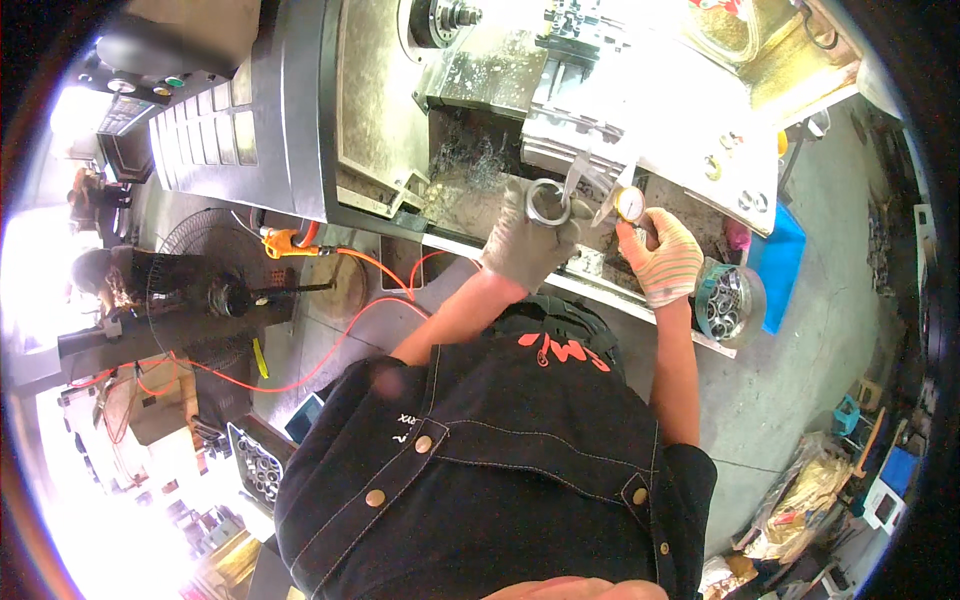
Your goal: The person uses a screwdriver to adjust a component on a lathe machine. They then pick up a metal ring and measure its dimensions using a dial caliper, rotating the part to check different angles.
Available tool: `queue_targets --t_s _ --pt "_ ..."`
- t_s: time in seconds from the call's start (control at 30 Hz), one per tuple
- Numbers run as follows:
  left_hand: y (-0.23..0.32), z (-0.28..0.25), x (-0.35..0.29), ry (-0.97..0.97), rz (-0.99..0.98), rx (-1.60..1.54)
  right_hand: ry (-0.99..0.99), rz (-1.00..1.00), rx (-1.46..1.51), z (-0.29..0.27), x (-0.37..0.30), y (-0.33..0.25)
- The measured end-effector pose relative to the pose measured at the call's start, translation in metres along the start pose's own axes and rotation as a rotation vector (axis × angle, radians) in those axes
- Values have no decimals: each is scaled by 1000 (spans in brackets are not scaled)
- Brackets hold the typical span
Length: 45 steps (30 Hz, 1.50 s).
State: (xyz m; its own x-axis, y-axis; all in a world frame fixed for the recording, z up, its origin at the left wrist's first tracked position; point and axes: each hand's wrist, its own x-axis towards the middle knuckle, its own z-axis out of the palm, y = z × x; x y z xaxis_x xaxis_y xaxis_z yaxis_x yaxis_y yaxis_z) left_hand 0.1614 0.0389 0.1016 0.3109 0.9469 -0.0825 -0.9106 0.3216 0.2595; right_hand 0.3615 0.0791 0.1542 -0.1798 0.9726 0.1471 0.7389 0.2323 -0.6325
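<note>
A grey metal ring (532, 205) is gripped in my left hand (518, 250), whose glove is stained grey. Its round opening faces up. My right hand (668, 262), in a pale striped glove, closes around a dial caliper (630, 205) with a round white dial and yellow rim. The caliper's jaws point left toward the ring's right side; whether they touch it I cannot tell. Both hands are over the front of a lathe (490, 85), above its chip-strewn bed (460, 195).
A round tub (752, 300) of metal rings stands right of my right hand, beside a blue tray (783, 268). Several rings lie on the bright ledge (690, 140). At left are a fan (205, 290), an orange air hose (345, 335) and a bin of rings (240, 450).
</note>
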Motion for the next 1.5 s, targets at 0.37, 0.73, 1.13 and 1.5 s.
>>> queue_targets --t_s 0.37,0.73,1.13,1.5 --pt "-5 36 -9 -8 215 278 -190 114 138 -12 -2 -11" --pt "-9 39 -14 13 280 385 -140 142 232 -2 -13 -15" --pt "-10 37 -14 2 220 384 -40 29 -113 -18 -8 -19" --pt "-12 35 -13 8 238 382 182 -92 2 -18 -13 -13"
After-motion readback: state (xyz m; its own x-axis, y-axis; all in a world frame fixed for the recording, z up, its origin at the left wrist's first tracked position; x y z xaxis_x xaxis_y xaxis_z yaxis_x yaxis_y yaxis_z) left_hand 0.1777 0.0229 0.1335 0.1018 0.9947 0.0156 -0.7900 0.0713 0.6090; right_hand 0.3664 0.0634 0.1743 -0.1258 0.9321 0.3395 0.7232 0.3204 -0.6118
